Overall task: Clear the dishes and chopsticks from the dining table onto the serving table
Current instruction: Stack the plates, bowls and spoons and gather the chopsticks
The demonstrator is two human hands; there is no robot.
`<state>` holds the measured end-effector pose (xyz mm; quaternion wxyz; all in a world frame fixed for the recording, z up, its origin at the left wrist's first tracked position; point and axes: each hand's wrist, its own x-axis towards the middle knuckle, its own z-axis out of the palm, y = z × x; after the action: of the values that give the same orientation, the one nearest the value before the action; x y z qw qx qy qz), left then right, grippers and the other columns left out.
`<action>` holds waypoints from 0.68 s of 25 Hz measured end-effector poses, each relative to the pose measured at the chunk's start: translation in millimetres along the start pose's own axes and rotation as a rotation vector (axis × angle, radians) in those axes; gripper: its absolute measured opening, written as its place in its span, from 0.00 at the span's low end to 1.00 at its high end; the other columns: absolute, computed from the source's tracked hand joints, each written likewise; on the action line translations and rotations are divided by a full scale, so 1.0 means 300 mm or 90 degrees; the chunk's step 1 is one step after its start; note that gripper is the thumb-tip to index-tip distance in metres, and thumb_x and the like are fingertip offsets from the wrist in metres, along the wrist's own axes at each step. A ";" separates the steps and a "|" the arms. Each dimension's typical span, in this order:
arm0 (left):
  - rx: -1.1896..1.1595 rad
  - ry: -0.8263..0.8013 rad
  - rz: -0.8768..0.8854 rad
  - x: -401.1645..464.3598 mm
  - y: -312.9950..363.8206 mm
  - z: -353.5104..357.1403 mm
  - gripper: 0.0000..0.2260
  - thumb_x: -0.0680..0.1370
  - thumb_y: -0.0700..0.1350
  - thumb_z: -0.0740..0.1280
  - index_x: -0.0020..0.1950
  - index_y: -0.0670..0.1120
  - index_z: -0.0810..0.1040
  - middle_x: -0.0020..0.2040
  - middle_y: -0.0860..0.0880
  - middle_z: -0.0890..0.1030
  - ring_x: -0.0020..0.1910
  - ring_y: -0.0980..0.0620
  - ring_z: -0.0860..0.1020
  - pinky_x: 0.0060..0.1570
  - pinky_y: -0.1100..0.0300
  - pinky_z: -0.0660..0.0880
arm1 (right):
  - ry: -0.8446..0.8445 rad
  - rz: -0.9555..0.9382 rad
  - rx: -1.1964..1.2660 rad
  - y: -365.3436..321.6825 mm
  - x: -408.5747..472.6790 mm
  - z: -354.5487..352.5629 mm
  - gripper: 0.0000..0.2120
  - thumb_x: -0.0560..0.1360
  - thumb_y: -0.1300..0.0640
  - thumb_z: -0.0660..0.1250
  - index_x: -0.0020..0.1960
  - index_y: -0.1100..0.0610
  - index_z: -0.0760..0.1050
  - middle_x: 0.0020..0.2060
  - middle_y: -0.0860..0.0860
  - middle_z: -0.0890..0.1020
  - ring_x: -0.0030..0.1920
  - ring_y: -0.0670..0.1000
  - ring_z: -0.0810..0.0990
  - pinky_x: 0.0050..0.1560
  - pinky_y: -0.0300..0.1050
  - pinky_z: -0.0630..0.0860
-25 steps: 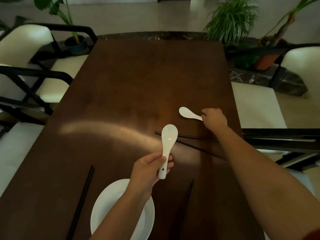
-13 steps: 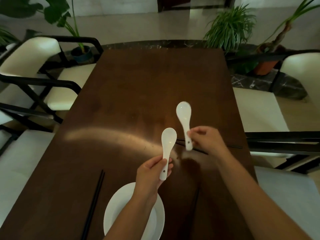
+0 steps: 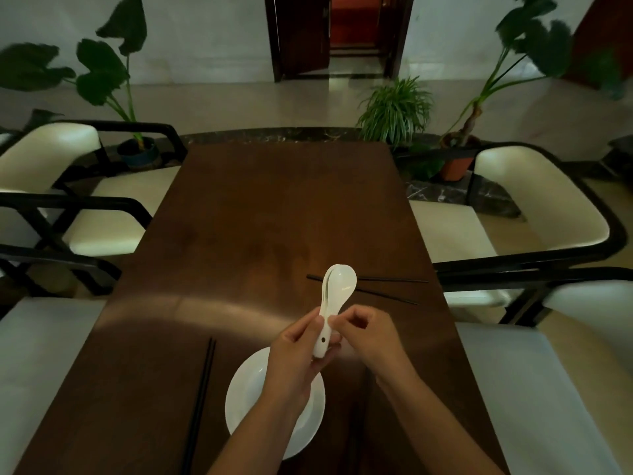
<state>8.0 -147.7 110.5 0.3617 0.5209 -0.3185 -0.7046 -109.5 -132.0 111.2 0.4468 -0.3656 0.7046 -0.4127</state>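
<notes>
Dining room: long dark wooden desk (image 3: 274, 217), cream chairs (image 3: 534, 200) with black frames on the left and right sides, potted plants (image 3: 394, 108) and a doorway (image 3: 339, 36) at the far end.

Two white ceramic soup spoons (image 3: 334, 299), nested one in the other, held above the near middle of the desk, bowls pointing far. Left hand (image 3: 301, 354) curled round the stacked handles; right hand (image 3: 366, 334) pinching the same handles from the right side.

White plate (image 3: 239, 392) on the near part of the desk, partly hidden under the left forearm. One pair of black chopsticks (image 3: 202, 399) near left, just beside the plate; a second pair (image 3: 394, 289) on the right, beyond the hands.

Handling, as judged: spoons light, rigid, glazed, therefore slippery and liable to chip if dropped. Grip at the handles, both together, to prevent sliding apart. Plate heavier, brittle; take at the rim. Chopsticks thin, light, prone to rolling; gather as a pair near mid-length.

Change against half a second ago: spoons then separate, one per hand, held apart; now brought together and stacked, with both hands closed on them. Plate and chopsticks unmoved on the desk.
</notes>
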 end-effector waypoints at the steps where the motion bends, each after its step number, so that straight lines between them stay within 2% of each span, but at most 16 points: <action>1: -0.015 -0.010 -0.005 -0.018 0.003 -0.018 0.07 0.75 0.42 0.66 0.50 0.51 0.81 0.51 0.46 0.82 0.47 0.48 0.82 0.40 0.58 0.81 | -0.009 -0.016 -0.025 0.001 -0.018 0.010 0.07 0.71 0.54 0.70 0.36 0.50 0.76 0.33 0.44 0.80 0.35 0.43 0.81 0.33 0.30 0.73; 4: -0.034 -0.038 -0.042 -0.064 0.006 -0.086 0.07 0.76 0.42 0.66 0.51 0.47 0.82 0.48 0.44 0.81 0.41 0.51 0.80 0.35 0.62 0.78 | -0.048 -0.043 -0.101 0.005 -0.052 0.025 0.09 0.71 0.51 0.70 0.34 0.49 0.75 0.33 0.45 0.80 0.36 0.45 0.79 0.37 0.35 0.74; 6: -0.072 -0.055 -0.079 -0.091 0.001 -0.133 0.09 0.76 0.42 0.66 0.53 0.42 0.82 0.46 0.43 0.80 0.36 0.52 0.79 0.33 0.64 0.78 | 0.001 -0.039 -0.129 0.014 -0.055 0.015 0.09 0.72 0.49 0.69 0.36 0.51 0.74 0.33 0.48 0.78 0.35 0.46 0.77 0.35 0.37 0.73; 8: -0.100 -0.062 -0.112 -0.114 -0.005 -0.183 0.09 0.76 0.40 0.65 0.53 0.38 0.81 0.45 0.41 0.80 0.31 0.54 0.79 0.29 0.65 0.77 | 0.068 -0.052 -0.110 0.023 -0.057 0.002 0.08 0.72 0.49 0.68 0.42 0.51 0.70 0.36 0.46 0.75 0.36 0.45 0.74 0.32 0.33 0.69; 9: -0.092 -0.069 -0.124 -0.122 -0.007 -0.206 0.09 0.77 0.40 0.64 0.52 0.38 0.81 0.45 0.41 0.81 0.29 0.55 0.78 0.28 0.66 0.77 | 0.058 -0.062 -0.080 0.022 -0.059 -0.001 0.08 0.73 0.52 0.68 0.46 0.50 0.69 0.38 0.44 0.74 0.37 0.43 0.74 0.29 0.30 0.69; 11: -0.059 -0.092 -0.135 -0.134 -0.003 -0.252 0.09 0.78 0.39 0.62 0.51 0.38 0.81 0.43 0.42 0.83 0.28 0.57 0.77 0.27 0.67 0.76 | -0.014 -0.088 -0.037 0.022 -0.065 0.009 0.15 0.74 0.58 0.67 0.56 0.46 0.68 0.42 0.39 0.75 0.40 0.39 0.76 0.26 0.26 0.71; 12: -0.049 -0.104 -0.138 -0.139 0.001 -0.278 0.10 0.78 0.39 0.61 0.51 0.38 0.81 0.43 0.42 0.84 0.27 0.57 0.76 0.27 0.68 0.76 | -0.038 -0.106 -0.052 0.025 -0.071 0.022 0.16 0.74 0.60 0.66 0.57 0.45 0.70 0.43 0.39 0.76 0.40 0.38 0.77 0.26 0.25 0.71; 15: -0.006 -0.113 -0.144 -0.150 0.026 -0.346 0.09 0.78 0.41 0.63 0.48 0.40 0.82 0.43 0.41 0.84 0.29 0.56 0.78 0.30 0.65 0.78 | -0.035 -0.134 -0.098 0.049 -0.082 0.082 0.10 0.74 0.62 0.66 0.49 0.48 0.76 0.41 0.41 0.78 0.40 0.39 0.78 0.28 0.26 0.73; 17: 0.082 -0.073 -0.119 -0.145 0.039 -0.387 0.05 0.76 0.40 0.66 0.47 0.41 0.82 0.42 0.42 0.82 0.32 0.55 0.80 0.31 0.64 0.78 | -0.016 -0.101 -0.093 0.083 -0.087 0.136 0.08 0.74 0.63 0.66 0.48 0.49 0.76 0.41 0.43 0.79 0.39 0.42 0.79 0.29 0.28 0.75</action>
<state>130.5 -125.8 112.4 0.2413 0.5295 -0.3331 -0.7420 -66.4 -109.6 86.3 0.3936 -0.4566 0.6962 -0.3898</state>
